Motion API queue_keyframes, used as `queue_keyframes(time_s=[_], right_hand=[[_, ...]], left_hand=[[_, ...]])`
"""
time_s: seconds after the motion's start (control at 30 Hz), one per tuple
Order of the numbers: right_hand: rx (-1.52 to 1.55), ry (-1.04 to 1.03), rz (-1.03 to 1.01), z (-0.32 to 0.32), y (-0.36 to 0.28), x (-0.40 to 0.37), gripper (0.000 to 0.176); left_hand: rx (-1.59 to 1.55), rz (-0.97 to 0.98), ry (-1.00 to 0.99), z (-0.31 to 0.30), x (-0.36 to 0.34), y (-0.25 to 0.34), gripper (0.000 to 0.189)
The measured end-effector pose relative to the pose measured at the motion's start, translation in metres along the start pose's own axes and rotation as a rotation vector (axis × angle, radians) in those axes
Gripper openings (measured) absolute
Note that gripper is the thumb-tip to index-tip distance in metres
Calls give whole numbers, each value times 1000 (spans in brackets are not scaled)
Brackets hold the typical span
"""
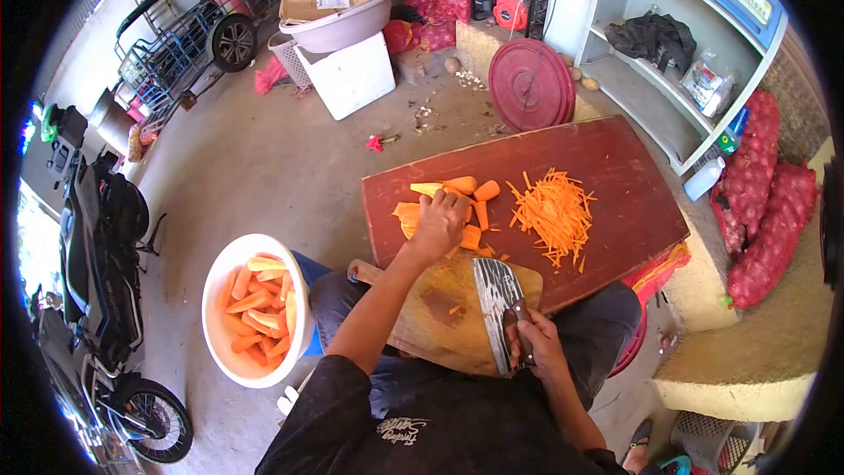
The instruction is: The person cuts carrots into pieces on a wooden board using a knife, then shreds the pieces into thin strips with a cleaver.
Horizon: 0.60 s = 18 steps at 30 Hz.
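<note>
My left hand point(442, 222) reaches over the board with its fingers bent down around a carrot piece point(454, 197) in a small pile. Other peeled carrot chunks point(486, 191) and flat slices point(406, 218) lie around it. In my right hand point(538, 343) is the dark handle of a cleaver point(495, 303), whose wide, streaked blade rests over the right part of a round-edged wooden cutting board point(440, 334). The cutting board sits across my lap, with small carrot bits on it. To the right, a heap of carrot sticks point(554, 215) lies on the reddish-brown board point(615, 158).
A white bucket point(211, 299) of peeled carrots point(259, 308) stands left of my knee. A dark red round lid point(530, 85) leans behind the board. Red mesh sacks point(774, 229) and a grey shelf point(607, 79) stand at right; a motorcycle point(105, 281) is at far left.
</note>
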State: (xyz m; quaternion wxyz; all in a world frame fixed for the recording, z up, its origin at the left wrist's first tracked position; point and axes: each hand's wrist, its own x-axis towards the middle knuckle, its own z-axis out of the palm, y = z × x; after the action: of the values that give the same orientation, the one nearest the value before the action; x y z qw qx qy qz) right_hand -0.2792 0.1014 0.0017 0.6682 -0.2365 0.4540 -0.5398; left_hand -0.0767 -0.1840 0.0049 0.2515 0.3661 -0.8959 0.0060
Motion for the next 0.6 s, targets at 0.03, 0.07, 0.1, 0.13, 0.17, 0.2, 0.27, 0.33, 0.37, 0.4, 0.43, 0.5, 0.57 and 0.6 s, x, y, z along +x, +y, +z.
queue_keyframes(time_s=[0.03, 0.07, 0.1, 0.13, 0.17, 0.2, 0.27, 0.33, 0.37, 0.4, 0.43, 0.5, 0.57, 0.6], right_hand=[[-4, 1, 1, 0, 0, 0, 31], [-9, 1, 3, 0, 0, 0, 30], [-7, 2, 2, 1, -1, 0, 30], [-6, 2, 1, 2, -3, -1, 30], [-5, 2, 1, 4, -4, -2, 30], [-8, 7, -2, 6, -5, -3, 30], [-16, 18, -4, 11, -8, -4, 29], [-117, 15, -26, 16, -12, -8, 30], [-166, 12, -35, 18, -15, -11, 31], [-243, -12, -34, 22, -20, -15, 31], [-321, -37, -35, 26, -28, -20, 32], [-524, -135, -21, 29, -42, -27, 35], [-781, -280, 5, 29, -58, -30, 40], [-850, -345, 57, 32, -70, -27, 40]], left_hand=[[-56, -24, 12, -5, 1, 1, 25], [-111, -49, 24, -10, 2, 1, 26], [-166, -74, 36, -15, 2, 1, 27], [-227, -102, 80, -20, 2, 1, 29], [-289, -131, 124, -26, 2, 2, 32], [-352, -162, 167, -32, 0, 4, 34], [-488, -224, 135, -48, -11, 7, 37], [-548, -208, 128, -59, -30, 7, 37], [-545, -250, 107, -69, -42, 12, 36], [-540, -293, 85, -80, -56, 19, 35], [-535, -333, 64, -89, -70, 24, 34], [-464, -328, 120, -97, -101, 26, 36], [-415, -339, 138, -105, -130, 24, 38], [-452, -376, 142, -113, -138, 27, 40]])
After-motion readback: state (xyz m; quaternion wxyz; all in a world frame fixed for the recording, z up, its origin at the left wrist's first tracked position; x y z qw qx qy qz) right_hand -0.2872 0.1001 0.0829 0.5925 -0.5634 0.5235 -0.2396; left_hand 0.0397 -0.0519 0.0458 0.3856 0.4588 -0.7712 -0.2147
